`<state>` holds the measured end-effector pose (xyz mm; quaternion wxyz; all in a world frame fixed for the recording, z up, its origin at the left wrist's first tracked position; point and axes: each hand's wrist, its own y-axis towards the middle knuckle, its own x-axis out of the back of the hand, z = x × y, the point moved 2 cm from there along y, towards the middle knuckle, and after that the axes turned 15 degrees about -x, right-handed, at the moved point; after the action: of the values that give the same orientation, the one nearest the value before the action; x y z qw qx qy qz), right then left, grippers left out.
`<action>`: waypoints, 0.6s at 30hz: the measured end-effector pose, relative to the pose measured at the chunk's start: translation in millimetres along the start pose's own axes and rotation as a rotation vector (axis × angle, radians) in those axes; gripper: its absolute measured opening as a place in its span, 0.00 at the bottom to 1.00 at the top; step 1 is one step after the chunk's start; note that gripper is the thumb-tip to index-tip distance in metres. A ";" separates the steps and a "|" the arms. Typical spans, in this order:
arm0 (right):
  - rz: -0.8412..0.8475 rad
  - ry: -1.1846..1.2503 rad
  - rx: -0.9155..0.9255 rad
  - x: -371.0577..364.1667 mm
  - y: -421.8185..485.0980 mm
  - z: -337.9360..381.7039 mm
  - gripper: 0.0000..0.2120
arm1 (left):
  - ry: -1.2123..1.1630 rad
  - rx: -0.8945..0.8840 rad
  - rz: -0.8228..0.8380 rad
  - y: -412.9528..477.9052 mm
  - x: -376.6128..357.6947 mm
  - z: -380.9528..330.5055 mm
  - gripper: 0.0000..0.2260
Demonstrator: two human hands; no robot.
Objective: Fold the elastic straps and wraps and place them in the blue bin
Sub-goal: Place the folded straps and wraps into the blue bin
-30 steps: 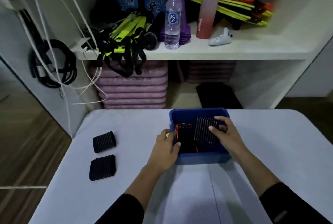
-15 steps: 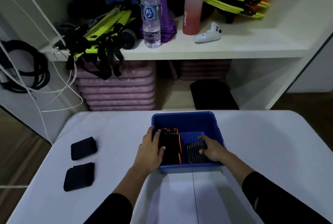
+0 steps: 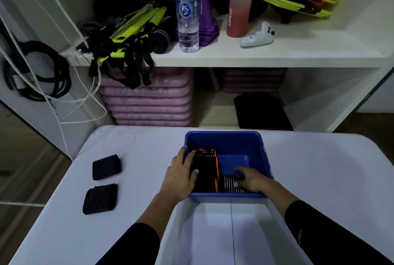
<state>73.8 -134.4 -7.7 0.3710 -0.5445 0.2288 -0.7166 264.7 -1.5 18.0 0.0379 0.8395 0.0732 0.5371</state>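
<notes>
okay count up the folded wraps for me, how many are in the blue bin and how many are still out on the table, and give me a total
In the blue bin: 2, the orange-trimmed wrap and the ribbed black wrap
On the table: 2, the far wrap and the near wrap
Total: 4

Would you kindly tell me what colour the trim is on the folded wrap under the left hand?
Orange trim on a black folded wrap, clearest in the head view.

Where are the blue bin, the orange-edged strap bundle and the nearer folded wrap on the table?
blue bin (image 3: 223, 135): head view, far rim.
orange-edged strap bundle (image 3: 205, 170): head view, black middle.
nearer folded wrap (image 3: 100, 198): head view, ribbed top face.
</notes>
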 end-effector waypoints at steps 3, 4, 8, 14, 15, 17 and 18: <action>-0.187 0.134 0.108 5.5 -12.9 6.6 0.25 | -0.057 -0.004 -0.084 -4.5 6.7 0.7 0.23; -0.325 0.231 0.184 6.5 -22.0 12.8 0.21 | -0.073 0.006 -0.136 -7.9 9.9 3.1 0.22; -0.665 0.591 0.492 -7.6 -70.7 64.0 0.09 | -0.049 0.091 -0.340 -30.3 28.7 29.3 0.14; -0.447 0.519 0.714 -96.1 -83.5 173.1 0.09 | 0.002 0.404 -0.409 -89.9 63.4 105.6 0.11; -0.384 0.498 0.704 -115.0 -79.1 188.1 0.09 | 0.019 0.461 -0.402 -101.3 68.4 118.6 0.11; -0.212 0.427 0.613 -151.1 -67.2 214.6 0.10 | 0.047 0.583 -0.353 -123.7 75.1 144.6 0.14; -0.119 0.369 0.541 -167.7 -60.3 225.4 0.12 | 0.055 0.641 -0.314 -134.2 76.8 156.9 0.15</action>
<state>293.1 51.1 2.2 0.4119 -0.2996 0.0615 -0.8584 427.6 145.8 1.7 -0.1473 0.7724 0.3671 0.4969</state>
